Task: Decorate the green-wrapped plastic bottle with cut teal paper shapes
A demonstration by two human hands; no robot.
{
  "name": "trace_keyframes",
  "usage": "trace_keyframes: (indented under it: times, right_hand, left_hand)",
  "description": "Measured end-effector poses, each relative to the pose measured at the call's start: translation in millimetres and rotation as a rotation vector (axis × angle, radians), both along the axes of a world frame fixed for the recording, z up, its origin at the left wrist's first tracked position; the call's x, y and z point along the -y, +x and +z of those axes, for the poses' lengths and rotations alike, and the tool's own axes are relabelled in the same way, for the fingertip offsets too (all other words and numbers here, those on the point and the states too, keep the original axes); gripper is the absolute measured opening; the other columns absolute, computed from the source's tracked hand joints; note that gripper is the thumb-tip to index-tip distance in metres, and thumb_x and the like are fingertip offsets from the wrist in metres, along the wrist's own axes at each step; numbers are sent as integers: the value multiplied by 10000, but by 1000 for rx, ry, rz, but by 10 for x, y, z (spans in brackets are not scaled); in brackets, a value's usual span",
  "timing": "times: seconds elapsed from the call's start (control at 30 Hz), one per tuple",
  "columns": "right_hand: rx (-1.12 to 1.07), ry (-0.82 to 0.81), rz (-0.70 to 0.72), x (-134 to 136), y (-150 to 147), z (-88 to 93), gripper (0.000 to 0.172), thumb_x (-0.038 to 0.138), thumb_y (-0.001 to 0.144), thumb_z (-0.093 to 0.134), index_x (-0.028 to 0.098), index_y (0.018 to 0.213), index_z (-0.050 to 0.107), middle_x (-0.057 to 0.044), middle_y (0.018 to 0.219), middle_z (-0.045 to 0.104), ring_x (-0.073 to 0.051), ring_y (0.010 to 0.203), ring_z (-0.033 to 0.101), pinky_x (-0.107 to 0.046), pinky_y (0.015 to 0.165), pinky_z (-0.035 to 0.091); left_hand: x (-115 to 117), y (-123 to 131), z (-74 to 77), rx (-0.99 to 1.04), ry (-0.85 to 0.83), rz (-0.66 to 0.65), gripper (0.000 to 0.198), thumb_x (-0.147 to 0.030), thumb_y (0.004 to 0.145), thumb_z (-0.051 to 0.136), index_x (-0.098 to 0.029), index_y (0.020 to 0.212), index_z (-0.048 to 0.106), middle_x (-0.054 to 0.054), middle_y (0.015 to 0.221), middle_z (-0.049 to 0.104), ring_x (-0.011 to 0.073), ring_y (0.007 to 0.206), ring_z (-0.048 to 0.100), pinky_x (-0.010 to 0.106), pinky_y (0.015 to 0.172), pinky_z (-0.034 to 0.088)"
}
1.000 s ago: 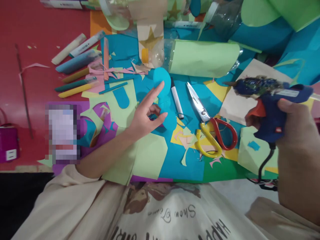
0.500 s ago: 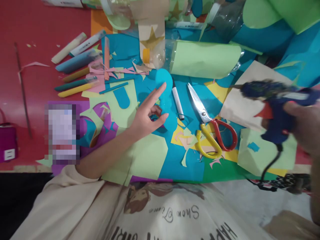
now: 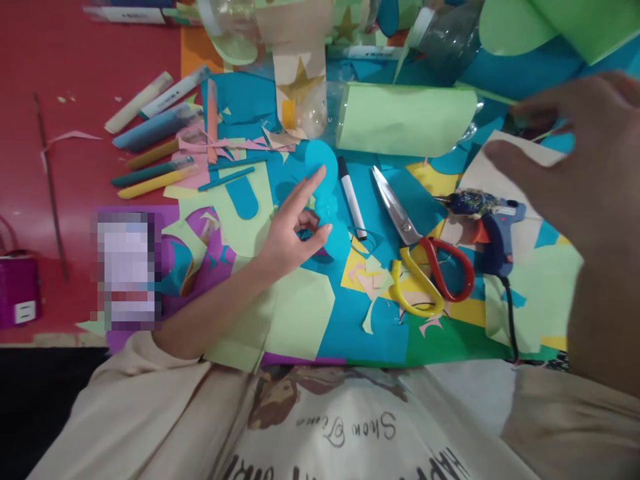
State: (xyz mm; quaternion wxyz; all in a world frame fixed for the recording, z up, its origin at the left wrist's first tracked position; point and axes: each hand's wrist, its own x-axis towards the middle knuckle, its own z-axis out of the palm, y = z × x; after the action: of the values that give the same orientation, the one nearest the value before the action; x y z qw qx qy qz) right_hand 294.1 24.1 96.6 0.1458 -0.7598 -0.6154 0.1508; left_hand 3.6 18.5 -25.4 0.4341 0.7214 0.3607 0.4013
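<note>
A light blue paper cutout with rounded ends lies on the darker blue paper. My left hand rests over its left side, index finger and thumb spread apart and touching it, the other fingers curled. My right hand, slightly blurred, is raised at the right with thumb and fingers apart, over something dark I cannot make out. Below it a dark blue glue gun lies on the papers, nozzle to the left. Scissors with one yellow and one red handle lie partly open between the hands.
A white marker lies beside the cutout. Behind it sits a plastic bottle wrapped in green paper. Several coloured markers and a phone with a blurred screen are at the left. Paper scraps surround the scissors.
The glue gun has been set down on the papers and let go. My right hand has risen away from it toward the back right. My left hand has stayed on the cutout.
</note>
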Motion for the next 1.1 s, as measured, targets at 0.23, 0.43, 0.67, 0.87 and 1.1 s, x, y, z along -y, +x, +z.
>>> trace_keyframes:
  times: [0.23, 0.43, 0.67, 0.87, 1.1]
  right_hand:
    - [204, -2, 512, -698, -606, -213, 821, 290, 785, 770, 108, 1475, 363, -186, 1540, 395, -362, 1425, 316, -497, 1134, 232]
    - [299, -87, 500, -789, -715, -223, 736, 323, 835, 715, 48, 1436, 389, -243, 1384, 540, -405, 1324, 461, -522, 1078, 309]
    - [514, 70, 438, -57, -232, 124, 665, 700, 836, 499, 206, 1281, 519, -141, 1154, 636, -379, 1029, 660, -473, 757, 532]
    - [390, 65, 676, 656, -82, -66, 715, 694, 934, 186, 138, 1211, 539, -145, 882, 696, -285, 665, 694, -397, 492, 547]
    - [394, 118, 686, 872, -190, -209, 562, 447, 997, 312, 34, 1365, 411, -255, 1156, 651, -369, 1030, 670, -475, 803, 587]
  left_hand:
    - [20, -23, 10, -4, -66, 49, 654, -423, 897, 595, -393, 1491, 321, 66, 1491, 469, 29, 589, 522, 172, 491, 463]
    - [25, -62, 24, -21, -81, 56, 656, -421, 900, 584, -396, 1496, 311, 78, 1535, 412, 30, 579, 517, 190, 488, 464]
    - [-6, -90, 118, -46, -142, 126, 663, -358, 871, 602, -401, 1482, 348, 56, 1528, 426, 33, 583, 514, 212, 538, 500]
    - [-62, -138, 149, -80, -168, 49, 642, -376, 879, 585, -386, 1474, 346, 55, 1539, 402, 36, 588, 499, 202, 527, 490]
    - [-54, -129, 279, -172, -202, 29, 629, -318, 874, 570, -341, 1470, 370, 67, 1510, 442, 34, 585, 487, 180, 514, 462]
